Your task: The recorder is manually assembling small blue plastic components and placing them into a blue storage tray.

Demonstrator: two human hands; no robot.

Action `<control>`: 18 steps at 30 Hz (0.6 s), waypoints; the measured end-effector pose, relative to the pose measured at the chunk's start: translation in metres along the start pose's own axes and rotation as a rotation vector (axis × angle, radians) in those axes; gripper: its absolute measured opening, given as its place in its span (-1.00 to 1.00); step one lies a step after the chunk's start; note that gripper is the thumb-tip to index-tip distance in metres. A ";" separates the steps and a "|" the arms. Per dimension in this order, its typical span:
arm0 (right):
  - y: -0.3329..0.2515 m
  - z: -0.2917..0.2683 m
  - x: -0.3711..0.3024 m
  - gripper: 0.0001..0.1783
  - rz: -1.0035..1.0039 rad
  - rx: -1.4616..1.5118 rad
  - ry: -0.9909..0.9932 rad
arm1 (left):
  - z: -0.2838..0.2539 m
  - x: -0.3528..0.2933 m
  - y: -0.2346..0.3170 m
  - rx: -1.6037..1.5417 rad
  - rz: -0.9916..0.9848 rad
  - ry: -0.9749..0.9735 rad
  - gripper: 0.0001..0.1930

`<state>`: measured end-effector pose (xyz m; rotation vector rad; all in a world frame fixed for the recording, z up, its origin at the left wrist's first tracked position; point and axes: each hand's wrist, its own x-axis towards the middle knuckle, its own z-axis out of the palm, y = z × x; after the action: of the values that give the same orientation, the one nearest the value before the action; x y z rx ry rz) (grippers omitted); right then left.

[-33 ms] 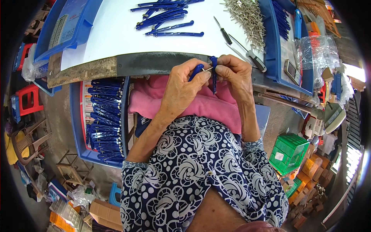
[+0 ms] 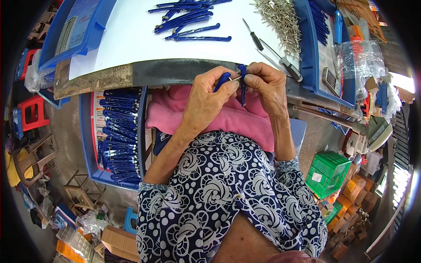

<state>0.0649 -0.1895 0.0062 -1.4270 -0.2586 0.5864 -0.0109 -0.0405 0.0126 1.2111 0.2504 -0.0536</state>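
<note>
My left hand (image 2: 208, 96) pinches a slender blue piece (image 2: 223, 80), its rounded end showing above the fingers. A thin metal pin (image 2: 235, 79) reaches from that hand toward my right hand (image 2: 266, 83). Between thumb and fingers, the right hand grips a second blue piece (image 2: 244, 90), which hangs upright with its tip down; it looks like a drawing-compass leg. Both hands are close together just in front of the bench edge, above a pink cloth (image 2: 210, 118) on my lap. My fingers hide where the pieces meet.
Loose blue pieces (image 2: 188, 26) lie on the white bench top, with screwdrivers (image 2: 289, 68) and a heap of small metal parts (image 2: 280, 22) to the right. A blue tray (image 2: 83, 131) of stacked blue pieces stands low left. Blue bins (image 2: 94, 35) flank the bench.
</note>
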 end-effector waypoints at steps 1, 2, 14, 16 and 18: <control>-0.003 0.001 -0.001 -0.91 -0.016 -0.088 0.014 | 0.000 0.000 0.001 0.000 -0.001 -0.001 -0.82; -0.005 0.002 -0.002 -0.91 -0.016 -0.088 0.016 | 0.000 0.000 0.001 0.051 0.004 0.001 -0.83; -0.019 0.017 -0.012 -0.93 -0.185 -0.348 0.071 | 0.015 -0.002 -0.006 0.307 0.227 0.159 -0.95; -0.020 0.020 -0.014 -0.92 -0.157 -0.399 0.117 | 0.016 -0.001 -0.008 0.360 0.272 0.188 -0.95; -0.020 0.021 -0.016 -0.91 -0.174 -0.435 0.117 | 0.015 0.000 -0.010 0.513 0.393 0.215 -0.95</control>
<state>0.0456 -0.1805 0.0314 -1.8290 -0.4308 0.3116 -0.0104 -0.0582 0.0086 1.7613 0.1863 0.3763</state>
